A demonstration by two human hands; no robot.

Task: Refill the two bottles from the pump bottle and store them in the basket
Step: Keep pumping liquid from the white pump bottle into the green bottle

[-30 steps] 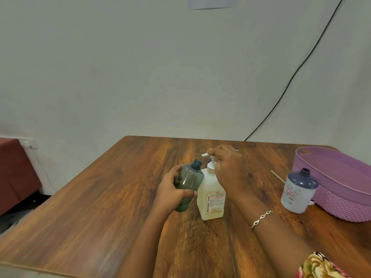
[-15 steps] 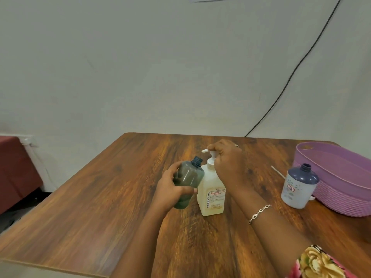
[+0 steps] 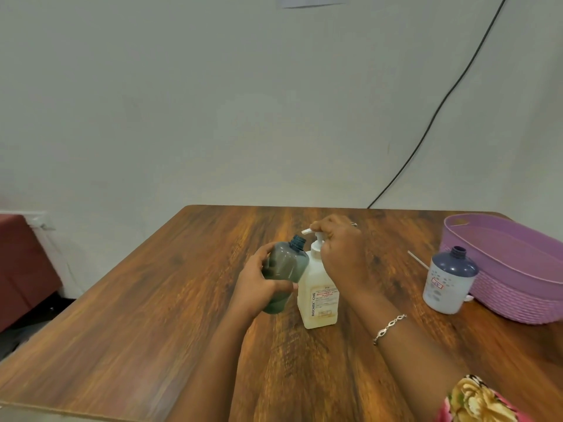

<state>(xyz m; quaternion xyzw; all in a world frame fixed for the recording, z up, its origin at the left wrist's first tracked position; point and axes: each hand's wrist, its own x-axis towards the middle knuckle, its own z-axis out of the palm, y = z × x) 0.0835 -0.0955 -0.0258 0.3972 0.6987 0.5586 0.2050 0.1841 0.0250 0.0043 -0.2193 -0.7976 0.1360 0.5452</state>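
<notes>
My left hand (image 3: 259,284) wraps around the teal bottle (image 3: 285,266), thumb on the near side and fingers curled behind it. I hold it off the table (image 3: 152,315), touching the 9 o'clock side of the pump bottle (image 3: 320,296). Its long axis leans, with the open mouth toward 1 o'clock and the base toward 7 o'clock. The pump bottle stands upright on the table and its spout (image 3: 306,231) points toward 10 o'clock, just above the teal bottle's mouth. My right hand (image 3: 341,251) sits on the pump head with its fingers curled down over it.

At 3 o'clock, well apart, the white bottle (image 3: 447,278) with a navy top stands upright, uncapped, just beside the purple basket (image 3: 518,287).

Compared with a second ago, both grips are unchanged. The teal bottle's mouth seems a little nearer the spout, though the blur makes that hard to judge.
</notes>
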